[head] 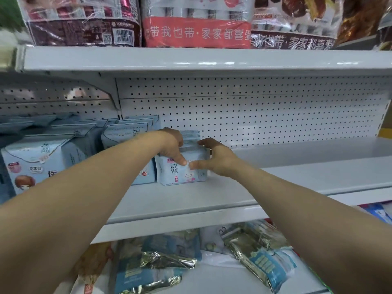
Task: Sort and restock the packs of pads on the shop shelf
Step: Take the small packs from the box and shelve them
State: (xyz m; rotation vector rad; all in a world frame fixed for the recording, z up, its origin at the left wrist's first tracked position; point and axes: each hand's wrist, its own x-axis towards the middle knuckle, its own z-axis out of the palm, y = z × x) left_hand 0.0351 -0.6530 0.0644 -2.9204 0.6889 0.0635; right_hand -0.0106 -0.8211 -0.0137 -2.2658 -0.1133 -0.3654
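A pale-blue pack of pads [180, 174] is stood upright on the white shelf [286, 177], just beside a row of similar packs [118, 136]. It is clasped from either side by the left hand [171, 148] and right hand [218, 161]. The pack is judged light, soft and slippery, and best gripped across its sides.

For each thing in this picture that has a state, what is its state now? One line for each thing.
Light blue pack: upright on the middle shelf, held by both hands.
Left hand: grips the pack's top and front.
Right hand: grips the pack's right side.
Row of packs: upright, left of the held pack.
Lower-shelf packs: lying flat, jumbled.
Top-shelf bundles: standing, wrapped in plastic.
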